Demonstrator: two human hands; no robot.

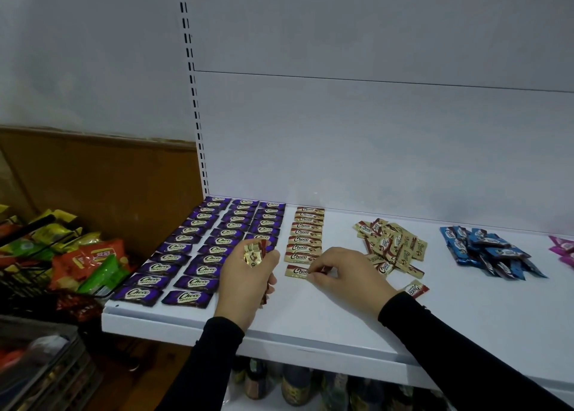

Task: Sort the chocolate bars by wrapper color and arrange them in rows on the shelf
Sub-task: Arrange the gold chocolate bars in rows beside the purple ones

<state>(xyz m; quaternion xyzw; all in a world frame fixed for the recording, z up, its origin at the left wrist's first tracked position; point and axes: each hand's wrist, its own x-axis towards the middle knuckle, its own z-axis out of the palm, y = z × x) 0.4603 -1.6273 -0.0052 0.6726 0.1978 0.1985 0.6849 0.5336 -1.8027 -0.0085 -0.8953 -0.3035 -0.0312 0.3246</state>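
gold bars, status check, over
Left hand grips a bunch of gold-wrapped chocolate bars. Right hand pinches the nearest gold row bar. Nothing blocking.

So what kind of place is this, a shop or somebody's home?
Most likely a shop aisle being stocked. The white metal shelf has a slotted upright like retail shelving, purple chocolate bars lie in neat rows, and a wire basket of snack packets stands beside it.

— The shelf [341, 323]?
— Smooth white painted metal, faintly sheeny.
— The purple bars [198, 249] at left?
— Glossy foil-like wrappers; the gold heap [393, 246] at centre right glints too.
— The sleeves [459, 348]?
— Matt black cloth.
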